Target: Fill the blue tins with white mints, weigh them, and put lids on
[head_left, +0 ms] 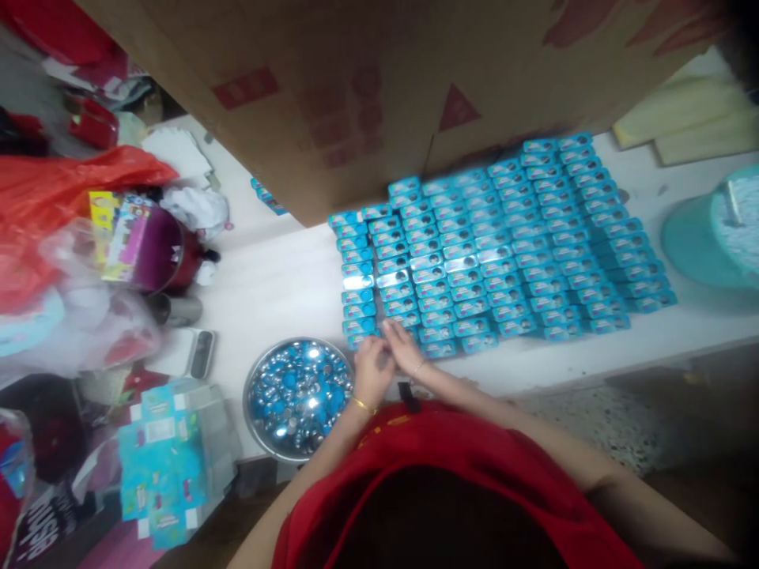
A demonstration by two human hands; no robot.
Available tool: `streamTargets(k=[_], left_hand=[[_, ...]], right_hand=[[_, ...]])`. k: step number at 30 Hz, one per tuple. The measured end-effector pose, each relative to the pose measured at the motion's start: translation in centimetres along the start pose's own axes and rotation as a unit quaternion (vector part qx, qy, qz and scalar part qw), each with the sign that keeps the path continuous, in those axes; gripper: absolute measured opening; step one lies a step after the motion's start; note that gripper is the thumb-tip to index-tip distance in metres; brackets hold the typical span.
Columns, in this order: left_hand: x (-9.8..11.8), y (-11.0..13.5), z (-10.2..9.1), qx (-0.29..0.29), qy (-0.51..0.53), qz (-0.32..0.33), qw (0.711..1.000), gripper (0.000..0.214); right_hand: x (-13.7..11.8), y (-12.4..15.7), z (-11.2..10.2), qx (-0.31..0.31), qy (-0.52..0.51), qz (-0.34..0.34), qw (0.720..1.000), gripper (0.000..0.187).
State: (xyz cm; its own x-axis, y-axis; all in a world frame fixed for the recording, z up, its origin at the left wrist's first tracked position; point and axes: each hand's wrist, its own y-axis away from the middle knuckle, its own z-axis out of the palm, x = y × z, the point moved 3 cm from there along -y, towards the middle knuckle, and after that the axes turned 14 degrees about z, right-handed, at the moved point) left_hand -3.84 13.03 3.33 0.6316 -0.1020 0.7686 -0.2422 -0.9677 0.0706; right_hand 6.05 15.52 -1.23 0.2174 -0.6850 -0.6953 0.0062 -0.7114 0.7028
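My left hand (373,371), a gold bracelet on its wrist, has its fingers curled in. My right hand (405,349) meets it from the right, with long fingers held together and bent towards the left hand. Anything small between them is hidden and blurred. Both are at the front edge of several rows of small light-blue boxes (471,265), some glinting. Just left of my left hand stands a round metal bowl (250,423), filled with small round silver and blue pieces (300,391).
A large cardboard box (379,87) stands behind the rows. To the right is a teal bucket (688,245) with pale contents. Flattened blue cartons (163,466), a small white scale-like device (181,352) and a red plastic bag (77,190) crowd the left.
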Motion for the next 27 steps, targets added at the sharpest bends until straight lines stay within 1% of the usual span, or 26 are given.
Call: streamTargets(k=[1,3,5,6,7,8,9,11,12,13,15,20,22,24,25,26,27], left_hand=[[0.0,0.3,0.3,0.009,0.009,-0.007,1.000,0.007],[-0.8,0.4,0.5,0.023,0.031,-0.025,0.999,0.006],[-2.4,-0.1,0.3,0.028,0.029,-0.074,0.996,0.008],[-3.3,-0.5,0.1,0.024,0.007,-0.110,0.994,0.009],[-4.1,-1.0,-0.2,0.010,-0.028,-0.145,0.989,0.010],[-4.7,-1.5,-0.4,-0.016,-0.071,-0.174,0.982,0.011],[-5.2,-2.0,-0.6,-0.053,-0.116,-0.194,0.973,0.013],[-5.8,-2.9,-0.7,-0.131,-0.187,-0.212,0.950,0.020],[-5.9,-3.3,-0.8,-0.160,-0.210,-0.215,0.940,0.024],[-5.9,-3.6,-0.9,-0.180,-0.225,-0.218,0.932,0.028],[-6.0,-3.9,-1.1,-0.197,-0.237,-0.222,0.925,0.035],[-6.5,-3.8,-1.1,-0.230,-0.271,-0.219,0.909,0.049],[-6.7,-3.9,-0.9,-0.241,-0.273,-0.226,0.904,0.051],[-6.9,-4.2,-0.9,-0.252,-0.263,-0.234,0.901,0.050],[-6.8,-4.4,-0.9,-0.256,-0.258,-0.237,0.901,0.048],[-6.7,-4.5,-1.0,-0.257,-0.255,-0.239,0.901,0.046],[-6.4,-4.5,-1.2,-0.257,-0.253,-0.239,0.902,0.044]], right_hand=[[0.0,0.3,0.1,0.006,0.000,0.001,1.000,0.054],[0.0,0.9,-0.2,0.020,0.034,-0.004,0.999,0.053],[-0.3,1.5,-0.7,0.016,0.123,-0.025,0.992,0.051],[-0.4,1.7,-0.9,0.006,0.189,-0.041,0.981,0.049],[-0.5,2.0,-1.0,-0.010,0.264,-0.058,0.963,0.048],[-0.5,2.2,-1.1,-0.026,0.340,-0.074,0.937,0.047],[-0.5,2.3,-1.0,-0.040,0.409,-0.085,0.907,0.048],[-0.4,2.4,-0.5,-0.064,0.516,-0.089,0.850,0.053],[-0.4,2.3,-0.1,-0.076,0.550,-0.085,0.827,0.055],[-0.4,2.1,0.3,-0.087,0.574,-0.078,0.810,0.058],[-0.3,1.8,0.9,-0.107,0.601,-0.056,0.790,0.061],[-0.1,1.2,1.7,-0.135,0.622,-0.028,0.771,0.064],[-0.2,1.1,1.8,-0.138,0.630,-0.027,0.764,0.064],[-0.3,1.0,1.9,-0.136,0.634,-0.023,0.761,0.069],[-0.3,0.9,1.8,-0.135,0.633,-0.017,0.762,0.071],[-0.3,0.8,1.7,-0.139,0.624,-0.011,0.769,0.071],[-0.3,0.8,1.6,-0.141,0.599,-0.008,0.788,0.069]])
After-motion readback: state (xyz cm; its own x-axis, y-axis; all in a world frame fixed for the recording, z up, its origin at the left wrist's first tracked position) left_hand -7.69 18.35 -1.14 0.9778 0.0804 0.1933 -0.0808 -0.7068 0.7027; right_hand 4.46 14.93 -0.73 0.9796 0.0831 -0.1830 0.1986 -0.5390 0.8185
